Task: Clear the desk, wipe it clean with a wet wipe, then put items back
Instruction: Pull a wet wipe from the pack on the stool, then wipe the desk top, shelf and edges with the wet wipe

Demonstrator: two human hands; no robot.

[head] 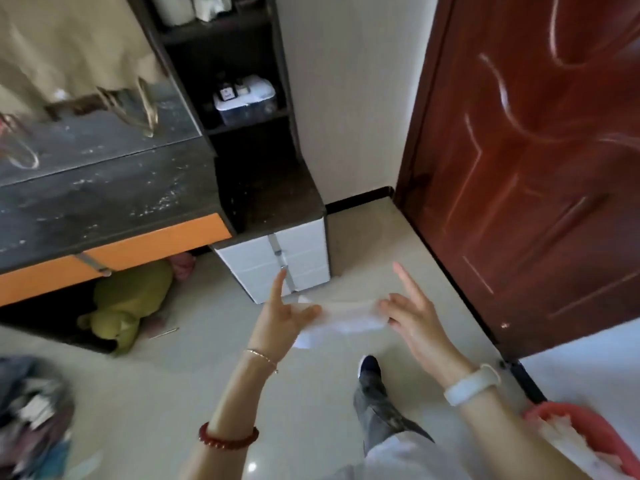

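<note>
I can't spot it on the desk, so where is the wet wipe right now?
In the head view, low and right of centre, the wet wipe is stretched in the air between the left hand and the right hand, above the floor by the white drawer unit.

From where I stand, no writing can be read anywhere. The small dark bottle with a pale label [227, 92] on the black shelf is too blurred to make out.

Two hands, left hand [284, 315] and right hand [414, 315], pinch a white wet wipe [341, 317] stretched between them above the floor [194, 375], near a dusty dark desk [104, 199].
</note>
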